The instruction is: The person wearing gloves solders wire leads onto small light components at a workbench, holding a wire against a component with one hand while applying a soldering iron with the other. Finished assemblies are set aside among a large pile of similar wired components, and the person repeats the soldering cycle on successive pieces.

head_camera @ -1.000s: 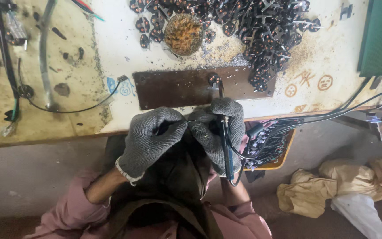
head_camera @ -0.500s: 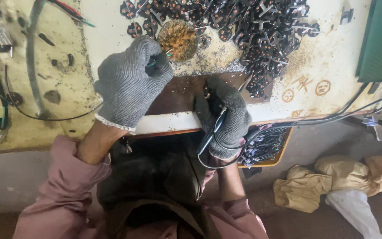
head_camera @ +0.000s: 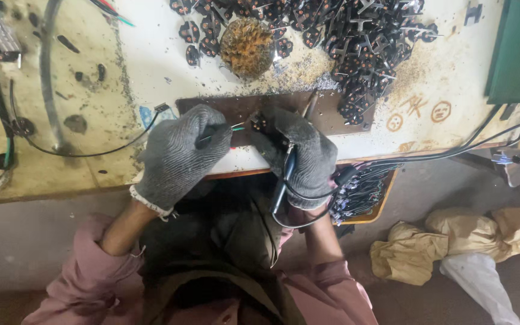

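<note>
A small black plug part (head_camera: 259, 122) is pinched in the gloved right hand (head_camera: 301, 153) over a brown plate (head_camera: 332, 117) at the bench edge (head_camera: 61, 192); the gloved left hand (head_camera: 180, 153) grips thin wires (head_camera: 236, 127) meeting it. An orange tray (head_camera: 386, 201) under the edge holds wired pieces (head_camera: 359, 192); loose black parts (head_camera: 356, 36) heap behind.

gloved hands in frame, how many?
2. The left hand pinches a thin green-tipped wire over the brown plate; the right hand holds a small black part and a dark cable. No others visible.
</note>
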`<state>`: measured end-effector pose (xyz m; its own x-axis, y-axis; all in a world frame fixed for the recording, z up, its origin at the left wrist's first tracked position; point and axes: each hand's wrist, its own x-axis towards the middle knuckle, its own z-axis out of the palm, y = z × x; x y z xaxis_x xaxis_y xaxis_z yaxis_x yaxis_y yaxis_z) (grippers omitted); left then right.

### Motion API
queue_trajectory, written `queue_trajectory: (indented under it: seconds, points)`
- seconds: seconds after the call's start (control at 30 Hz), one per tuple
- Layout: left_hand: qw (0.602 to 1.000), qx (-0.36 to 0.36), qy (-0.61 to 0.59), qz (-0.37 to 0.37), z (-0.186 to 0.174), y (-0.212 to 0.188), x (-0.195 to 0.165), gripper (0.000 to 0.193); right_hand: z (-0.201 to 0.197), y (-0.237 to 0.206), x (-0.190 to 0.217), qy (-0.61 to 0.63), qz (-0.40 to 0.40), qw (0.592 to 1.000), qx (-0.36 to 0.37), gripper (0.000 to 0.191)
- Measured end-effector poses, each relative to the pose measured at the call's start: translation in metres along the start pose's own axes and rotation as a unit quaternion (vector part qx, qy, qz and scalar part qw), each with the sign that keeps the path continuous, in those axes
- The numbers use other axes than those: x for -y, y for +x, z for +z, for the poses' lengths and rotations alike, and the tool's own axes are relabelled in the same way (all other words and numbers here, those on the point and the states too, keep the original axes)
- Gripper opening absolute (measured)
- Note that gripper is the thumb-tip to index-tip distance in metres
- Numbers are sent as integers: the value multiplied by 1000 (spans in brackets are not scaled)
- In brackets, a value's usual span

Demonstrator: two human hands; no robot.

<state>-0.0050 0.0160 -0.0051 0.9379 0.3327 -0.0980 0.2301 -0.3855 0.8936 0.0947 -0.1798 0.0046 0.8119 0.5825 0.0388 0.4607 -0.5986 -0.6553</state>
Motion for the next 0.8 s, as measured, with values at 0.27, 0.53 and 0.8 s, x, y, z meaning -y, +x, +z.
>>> queue_trajectory:
  seconds: [0.27,0.53,0.8]
  points:
    - [999,26,33,21,6,10,-20,15,-19,-16,-27,59,-51,997,-16,54]
    - [995,25,86,48,16,6,-16,13,-7,-42,-61,-117,-58,989,76,25]
    - [994,29,91,60,16,7,-17,15,-13,-34,-51,-81,-84,989,86,25]
